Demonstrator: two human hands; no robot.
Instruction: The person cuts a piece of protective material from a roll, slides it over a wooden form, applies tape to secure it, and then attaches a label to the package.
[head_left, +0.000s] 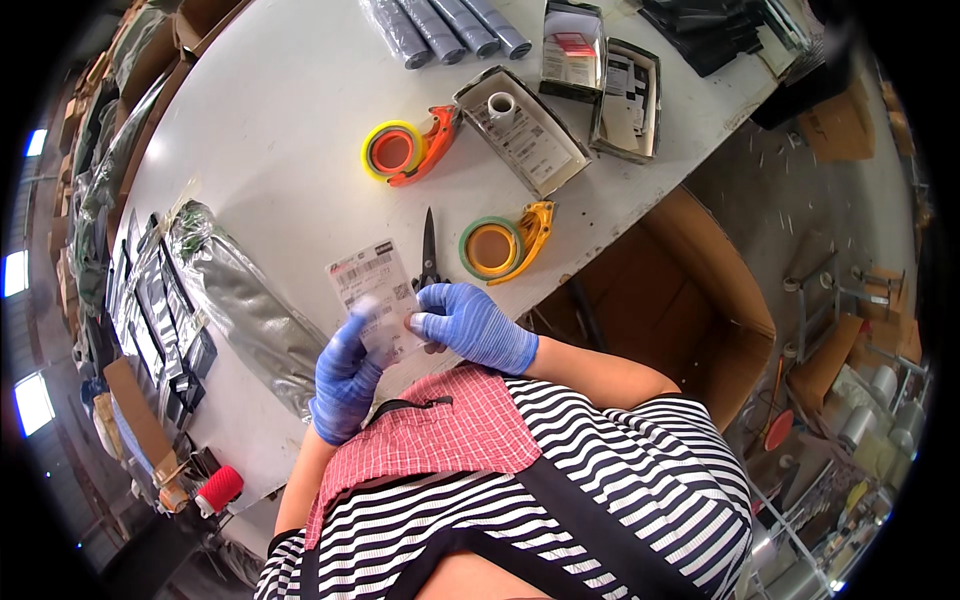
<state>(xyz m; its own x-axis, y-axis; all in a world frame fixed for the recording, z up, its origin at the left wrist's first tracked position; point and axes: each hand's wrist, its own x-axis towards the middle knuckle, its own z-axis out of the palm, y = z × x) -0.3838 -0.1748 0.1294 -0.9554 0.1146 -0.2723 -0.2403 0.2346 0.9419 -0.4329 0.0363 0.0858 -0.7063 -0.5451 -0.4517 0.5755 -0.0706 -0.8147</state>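
Pinched a printed label sheet (372, 292) above the near table (270, 150) edge, left hand (343, 378) and right hand (470, 325) both gripping; glove grip likely risked creasing, or snagging nearby scissors (429, 250).

Left hand (345, 375): blue knit glove, raised in front of the chest, fingers extended upward and slightly blurred, thumb side turned inward. Left forearm bare, rising from the lower edge. Right hand (470, 325): blue knit glove, fingers curled leftward, fingertips pinched together close to those of the left. Right forearm bare, bent across the torso from the right.
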